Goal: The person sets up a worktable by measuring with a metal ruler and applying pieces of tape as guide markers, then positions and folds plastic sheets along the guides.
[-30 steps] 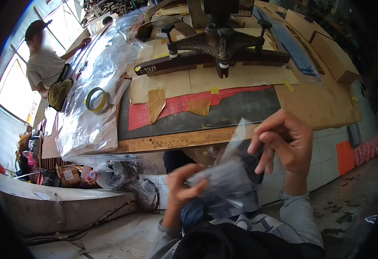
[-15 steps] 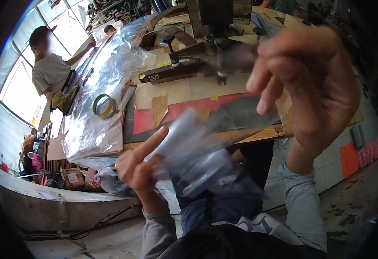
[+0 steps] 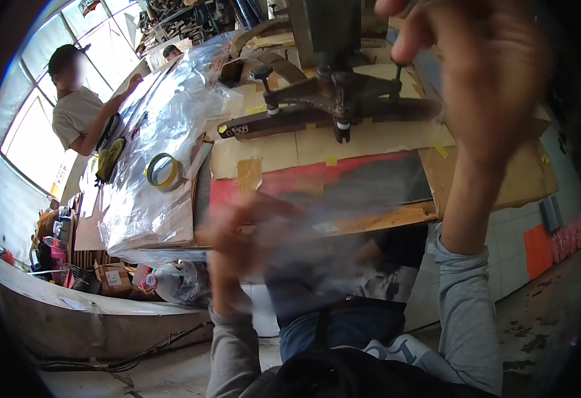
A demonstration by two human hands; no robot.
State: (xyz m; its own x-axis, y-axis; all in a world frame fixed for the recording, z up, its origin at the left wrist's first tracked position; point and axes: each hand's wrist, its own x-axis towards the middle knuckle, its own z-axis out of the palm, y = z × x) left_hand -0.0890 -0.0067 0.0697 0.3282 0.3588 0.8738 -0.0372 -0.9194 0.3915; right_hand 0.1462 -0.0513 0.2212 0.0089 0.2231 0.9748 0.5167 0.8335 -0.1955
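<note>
My left hand (image 3: 247, 229) is blurred by motion, its fingers closed on a thin clear plastic bag (image 3: 317, 255) that hangs in front of my body. The bag's outline is smeared, and the worktop's front edge shows behind it. My right hand (image 3: 483, 86) is raised at the upper right, fingers curled in, with the tips partly cut off by the top of the view. What it may pinch cannot be made out. Beyond both hands, a dark metal press head (image 3: 340, 99) with a long bar (image 3: 264, 125) stands over a board with a red and grey sheet (image 3: 370, 174).
Clear plastic sheeting (image 3: 164, 113) covers the table's left side, with a roll of tape (image 3: 162, 171) on it. A person (image 3: 81, 99) stands at the far left, near yellow-green gloves (image 3: 109, 159). A plastic bottle (image 3: 171, 282) and a cardboard box (image 3: 113, 278) sit below.
My right hand has moved up, away from the left. My left hand has shifted slightly right with the plastic bag. The person at the left has drawn the near arm inward.
</note>
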